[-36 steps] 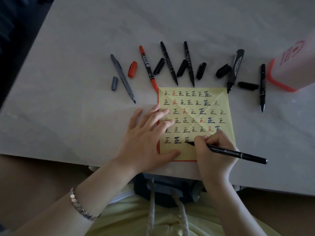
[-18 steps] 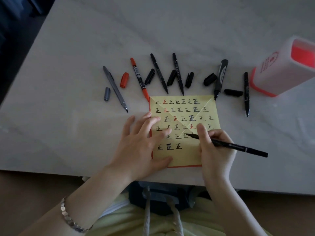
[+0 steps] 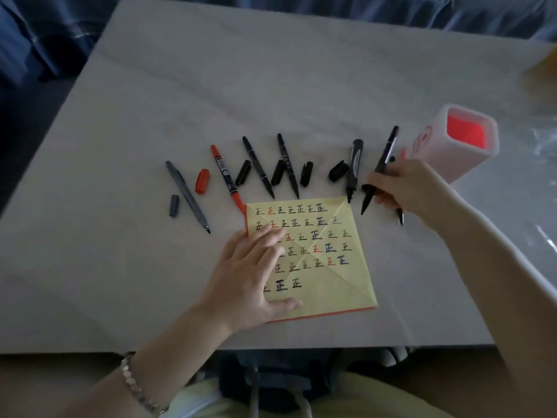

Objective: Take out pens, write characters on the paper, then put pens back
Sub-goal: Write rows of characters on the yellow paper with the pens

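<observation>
A yellow paper (image 3: 331, 288) with rows of written characters lies on the white table (image 3: 241, 86). My left hand (image 3: 250, 279) rests flat on its left side with straight fingers. Beyond the paper's top right corner, my right hand (image 3: 407, 188) grips a thin black pen (image 3: 387, 149), tip pointing down toward the table. The tip of another black pen (image 3: 401, 220) shows beneath this hand. A white pen holder with a red inside (image 3: 446, 155) lies tilted just to the right.
Uncapped pens lie in a row above the paper: a grey pen (image 3: 187, 196), a red pen (image 3: 226, 176), two thin black pens (image 3: 257, 165), a thick black marker (image 3: 355, 164). Loose caps, among them a red cap (image 3: 202, 181), lie between them. Clear plastic (image 3: 542, 140) sits far right.
My right hand lifted the black pen off the paper and carried it up and right to the end of the pen row. My left hand stayed on the paper.
</observation>
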